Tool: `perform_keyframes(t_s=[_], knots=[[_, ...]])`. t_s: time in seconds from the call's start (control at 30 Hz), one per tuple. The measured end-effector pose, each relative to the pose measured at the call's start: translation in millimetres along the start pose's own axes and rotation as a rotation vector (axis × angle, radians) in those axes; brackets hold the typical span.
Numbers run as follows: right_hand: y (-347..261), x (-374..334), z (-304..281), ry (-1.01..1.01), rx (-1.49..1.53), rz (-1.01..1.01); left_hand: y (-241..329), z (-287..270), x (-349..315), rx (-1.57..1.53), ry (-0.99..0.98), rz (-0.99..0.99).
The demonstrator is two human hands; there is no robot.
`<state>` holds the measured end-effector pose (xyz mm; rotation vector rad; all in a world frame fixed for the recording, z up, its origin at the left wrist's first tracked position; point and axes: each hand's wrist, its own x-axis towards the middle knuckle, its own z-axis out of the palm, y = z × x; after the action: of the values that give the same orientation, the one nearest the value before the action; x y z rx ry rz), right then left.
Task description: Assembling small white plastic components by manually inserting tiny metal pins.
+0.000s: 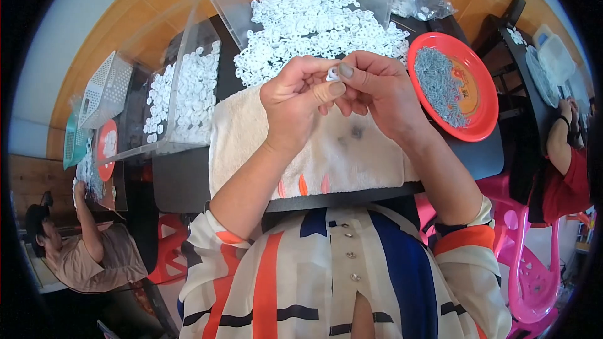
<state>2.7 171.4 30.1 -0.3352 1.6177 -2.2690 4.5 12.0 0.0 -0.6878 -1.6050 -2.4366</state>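
My left hand (pixel 300 93) and my right hand (pixel 378 89) meet above a beige towel (pixel 251 150). Between their thumbs and fingertips they pinch a small white plastic piece (pixel 332 75), with a hole showing in it. Most of it is covered by the fingers, so its full shape is hidden. Just past my hands lies a large heap of similar white plastic pieces (pixel 308 22). To the right of my right hand, a red plate (pixel 487 113) holds a pile of small grey metal parts (pixel 440 85), too small to name.
A clear bin (pixel 227 6) stands behind the heap; another clear bin (pixel 141 150) with white pieces (pixel 196 88) is at left. A plastic bag (pixel 433 1) lies at the back right. One person (pixel 94 245) works at far left, another (pixel 568 150) at far right, beside pink stools (pixel 531 276).
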Motion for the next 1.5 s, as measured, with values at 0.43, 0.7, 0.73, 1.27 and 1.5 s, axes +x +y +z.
perform_keyframes(t_s=[0.43, 0.7, 0.73, 1.27, 1.5], knots=[[-1, -3, 3, -0.070, 0.112, 0.120, 17, 4, -5, 0.165, -0.017, 0.080], [5, -9, 7, -0.041, 0.164, 0.114, 7, -2, -2, 0.137, -0.106, 0.188], [5, -10, 8, -0.042, 0.165, 0.116, 6, -2, -2, 0.127, -0.123, 0.205], [5, -3, 9, 0.188, -0.171, -0.164, 8, 9, -6, 0.062, 0.199, -0.067], [4, -1, 9, 0.191, -0.298, -0.122, 14, 3, -7, 0.090, 0.201, -0.211]])
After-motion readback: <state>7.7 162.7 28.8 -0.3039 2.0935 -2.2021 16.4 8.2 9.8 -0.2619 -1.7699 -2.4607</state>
